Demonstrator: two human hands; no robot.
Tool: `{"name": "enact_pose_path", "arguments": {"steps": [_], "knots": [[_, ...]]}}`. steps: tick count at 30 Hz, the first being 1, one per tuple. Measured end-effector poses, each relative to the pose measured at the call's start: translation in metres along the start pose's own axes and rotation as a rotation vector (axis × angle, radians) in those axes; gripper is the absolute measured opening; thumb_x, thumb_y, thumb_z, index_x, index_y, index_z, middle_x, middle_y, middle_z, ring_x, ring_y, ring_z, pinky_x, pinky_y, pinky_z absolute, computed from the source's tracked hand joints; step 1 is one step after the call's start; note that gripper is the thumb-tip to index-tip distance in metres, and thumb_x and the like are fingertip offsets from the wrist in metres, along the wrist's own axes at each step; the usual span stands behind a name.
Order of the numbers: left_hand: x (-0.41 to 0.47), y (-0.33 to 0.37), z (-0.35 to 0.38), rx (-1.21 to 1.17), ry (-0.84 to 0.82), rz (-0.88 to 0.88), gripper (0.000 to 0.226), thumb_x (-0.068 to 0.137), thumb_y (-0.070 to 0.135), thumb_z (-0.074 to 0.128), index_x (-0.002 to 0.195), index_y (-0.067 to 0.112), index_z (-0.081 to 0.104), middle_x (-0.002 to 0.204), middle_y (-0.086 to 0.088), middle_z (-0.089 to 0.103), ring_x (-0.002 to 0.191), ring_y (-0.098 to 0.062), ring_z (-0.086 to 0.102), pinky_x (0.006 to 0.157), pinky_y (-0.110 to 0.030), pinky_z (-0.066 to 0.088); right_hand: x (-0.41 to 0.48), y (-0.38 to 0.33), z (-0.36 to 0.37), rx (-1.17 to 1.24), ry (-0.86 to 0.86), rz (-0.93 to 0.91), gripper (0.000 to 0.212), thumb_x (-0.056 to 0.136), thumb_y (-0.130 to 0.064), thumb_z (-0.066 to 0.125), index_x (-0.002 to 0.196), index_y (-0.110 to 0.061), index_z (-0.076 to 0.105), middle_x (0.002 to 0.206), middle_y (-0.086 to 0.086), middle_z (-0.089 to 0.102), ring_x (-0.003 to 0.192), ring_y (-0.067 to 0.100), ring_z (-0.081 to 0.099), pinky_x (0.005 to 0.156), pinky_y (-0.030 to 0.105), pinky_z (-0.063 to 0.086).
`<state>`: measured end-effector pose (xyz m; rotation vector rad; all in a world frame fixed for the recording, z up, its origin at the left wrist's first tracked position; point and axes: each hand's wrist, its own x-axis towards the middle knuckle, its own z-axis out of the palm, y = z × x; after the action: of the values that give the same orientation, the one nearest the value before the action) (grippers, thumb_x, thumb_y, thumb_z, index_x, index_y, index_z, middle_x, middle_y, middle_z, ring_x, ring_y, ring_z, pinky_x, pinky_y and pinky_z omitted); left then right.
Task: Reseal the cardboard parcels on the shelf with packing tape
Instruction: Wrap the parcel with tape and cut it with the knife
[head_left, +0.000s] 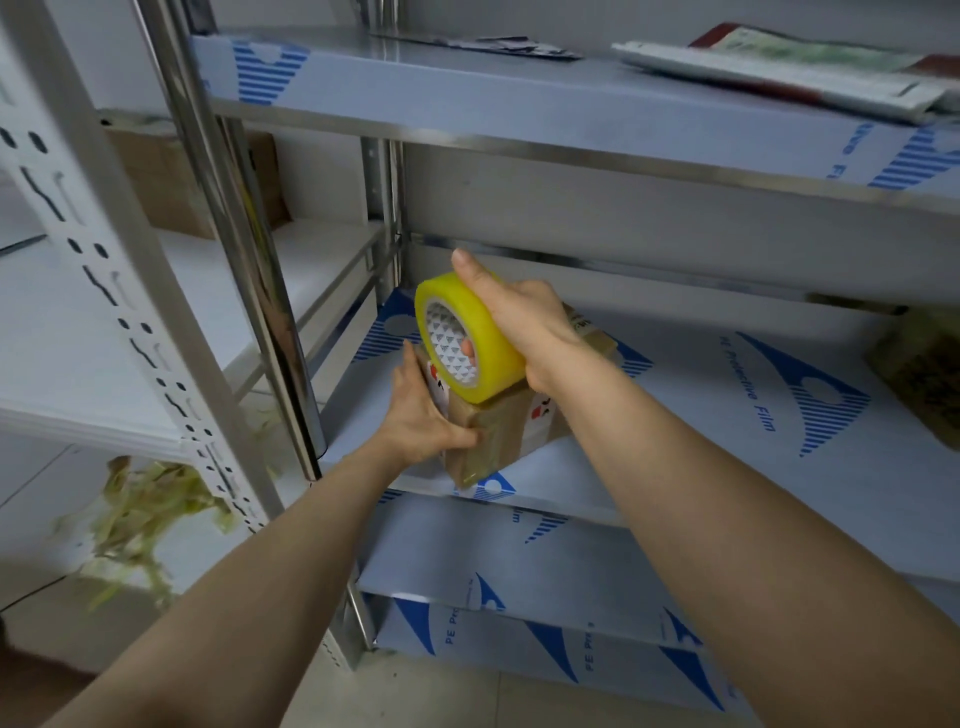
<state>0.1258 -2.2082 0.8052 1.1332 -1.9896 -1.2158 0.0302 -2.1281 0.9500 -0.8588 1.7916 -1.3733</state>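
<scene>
Right grip (519, 317) closed round roll (491, 364), on edge atop parcel (501, 436), core facing left; left grip (421, 415) nearer, clasping parcel's near-left corner.

Both bare forearms reach forward from the near edge and converge. The left hand (421, 415) clasps the parcel (496, 441) — thumb on its near face, fingers along its left side. Just above, the right hand (519, 317) grips the tape roll (491, 358) — one fingertip (469, 347) shows through the core.
</scene>
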Motion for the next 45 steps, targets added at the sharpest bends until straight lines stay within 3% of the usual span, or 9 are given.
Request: {"name": "enact_pose_path", "arguments": {"steps": [3, 17, 22, 25, 28, 31, 36, 41, 45], "knots": [[-0.002, 0.006, -0.003, -0.009, 0.001, -0.023, 0.13, 0.036, 0.032, 0.081, 0.146, 0.009, 0.015, 0.133, -0.008, 0.031, 0.129, -0.023, 0.033, 0.109, -0.047, 0.035, -0.022, 0.001, -0.021, -0.105, -0.045, 0.036, 0.037, 0.081, -0.048, 0.068, 0.094, -0.013, 0.064, 0.084, 0.009, 0.069, 0.069, 0.02, 0.067, 0.066, 0.029, 0.055], [0.009, 0.002, -0.005, 0.049, -0.028, 0.035, 0.114, 0.026, 0.047, 0.081, 0.125, 0.021, 0.032, 0.123, -0.006, 0.038, 0.121, -0.023, 0.04, 0.105, -0.047, 0.041, -0.048, 0.098, -0.043, -0.286, 0.012, 0.151, 0.039, 0.085, -0.044, 0.061, 0.066, -0.01, 0.065, 0.059, 0.007, 0.07, 0.064, 0.025, 0.071, 0.079, 0.044, 0.057], [0.02, -0.005, -0.016, 0.126, -0.168, -0.086, 0.168, 0.012, 0.061, 0.088, 0.146, 0.008, 0.002, 0.141, -0.012, 0.03, 0.135, -0.032, 0.031, 0.112, -0.048, 0.032, -0.035, 0.102, -0.036, -0.453, -0.02, 0.095, 0.038, 0.087, -0.042, 0.056, 0.066, -0.011, 0.063, 0.045, -0.004, 0.059, 0.043, 0.006, 0.058, 0.057, 0.025, 0.049], [0.01, 0.028, -0.034, 0.237, -0.461, -0.185, 0.154, 0.041, 0.029, 0.081, 0.142, 0.008, -0.033, 0.159, -0.009, 0.0, 0.146, -0.028, -0.001, 0.12, -0.04, 0.01, -0.027, 0.096, -0.033, -0.551, -0.059, 0.09, 0.039, 0.088, -0.042, 0.055, 0.06, -0.016, 0.05, 0.035, -0.008, 0.048, 0.048, 0.009, 0.049, 0.051, 0.025, 0.033], [0.023, 0.054, -0.056, 0.206, -0.513, -0.268, 0.122, 0.062, 0.021, 0.077, 0.152, 0.012, -0.004, 0.159, -0.006, 0.012, 0.145, -0.026, 0.012, 0.115, -0.038, 0.017, -0.018, 0.095, -0.033, -0.6, -0.084, 0.085, 0.04, 0.088, -0.045, 0.056, 0.061, -0.018, 0.044, 0.053, -0.004, 0.048, 0.062, 0.018, 0.05, 0.059, 0.027, 0.034], [0.046, 0.071, -0.037, 0.208, 0.002, -0.159, 0.06, 0.094, 0.034, 0.049, 0.145, 0.008, 0.032, 0.148, -0.016, 0.035, 0.131, -0.031, 0.037, 0.103, -0.038, 0.031, -0.017, 0.092, -0.031, -0.608, -0.111, 0.095, 0.038, 0.089, -0.046, 0.054, 0.066, -0.018, 0.043, 0.062, -0.002, 0.047, 0.061, 0.015, 0.05, 0.059, 0.027, 0.035], [0.064, 0.051, 0.011, 0.838, -0.029, -0.026, 0.082, 0.089, 0.069, 0.02, 0.137, 0.005, 0.041, 0.137, -0.023, 0.044, 0.127, -0.038, 0.039, 0.105, -0.046, 0.033, -0.018, 0.095, -0.03, -0.565, -0.098, 0.1, 0.036, 0.089, -0.042, 0.053, 0.067, -0.016, 0.044, 0.066, -0.001, 0.049, 0.068, 0.019, 0.053, 0.062, 0.029, 0.038], [0.063, 0.042, 0.01, 0.415, 0.178, -0.004, 0.055, 0.089, 0.055, 0.051, 0.122, 0.012, 0.061, 0.118, -0.01, 0.063, 0.108, -0.03, 0.057, 0.09, -0.038, 0.048, -0.013, 0.105, -0.023, -0.533, -0.098, 0.105, 0.038, 0.087, -0.048, 0.05, 0.071, -0.013, 0.051, 0.084, 0.008, 0.066, 0.086, 0.029, 0.063, 0.078, 0.034, 0.05], [0.041, 0.04, 0.022, -0.544, 0.422, -0.135, 0.035, 0.088, 0.011, 0.062, 0.123, 0.007, 0.061, 0.114, -0.008, 0.063, 0.106, -0.022, 0.06, 0.099, -0.038, 0.048, -0.012, 0.11, -0.02, -0.49, -0.098, 0.114, 0.046, 0.081, -0.05, 0.049, 0.081, -0.006, 0.061, 0.086, 0.015, 0.069, 0.084, 0.034, 0.067, 0.084, 0.044, 0.054]]}}
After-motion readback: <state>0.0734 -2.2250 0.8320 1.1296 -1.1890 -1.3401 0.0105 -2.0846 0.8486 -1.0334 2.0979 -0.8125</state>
